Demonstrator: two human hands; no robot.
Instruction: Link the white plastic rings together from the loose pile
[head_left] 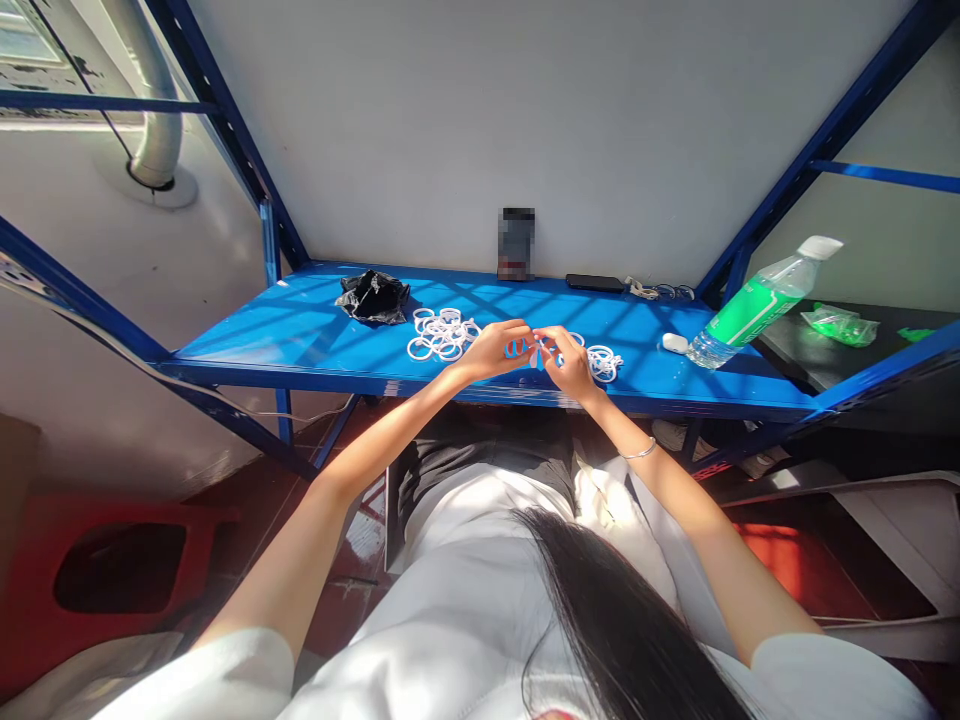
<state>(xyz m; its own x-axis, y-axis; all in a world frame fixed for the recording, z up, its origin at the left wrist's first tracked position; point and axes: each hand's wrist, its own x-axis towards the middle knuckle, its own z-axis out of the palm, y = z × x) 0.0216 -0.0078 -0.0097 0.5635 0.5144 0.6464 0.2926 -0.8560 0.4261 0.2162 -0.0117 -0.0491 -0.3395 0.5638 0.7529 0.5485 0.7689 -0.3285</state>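
My left hand [495, 350] and my right hand [568, 364] meet over the front edge of the blue table. Their fingertips are pinched together around a small whitish piece [535, 353], too small to make out fully. Beside my left hand lies a loose pile of white rings [439, 336]. Another cluster of white rings [603, 364] rests just right of my right hand, and part of it is hidden behind that hand.
The blue table [300, 330] holds a crumpled black plastic bag [373, 297], a pixelated dark upright object [516, 245], a black phone [594, 283], a coiled cable [641, 290], a white earphone case [674, 343] and a tilted green-labelled bottle [754, 310]. Blue metal posts flank it.
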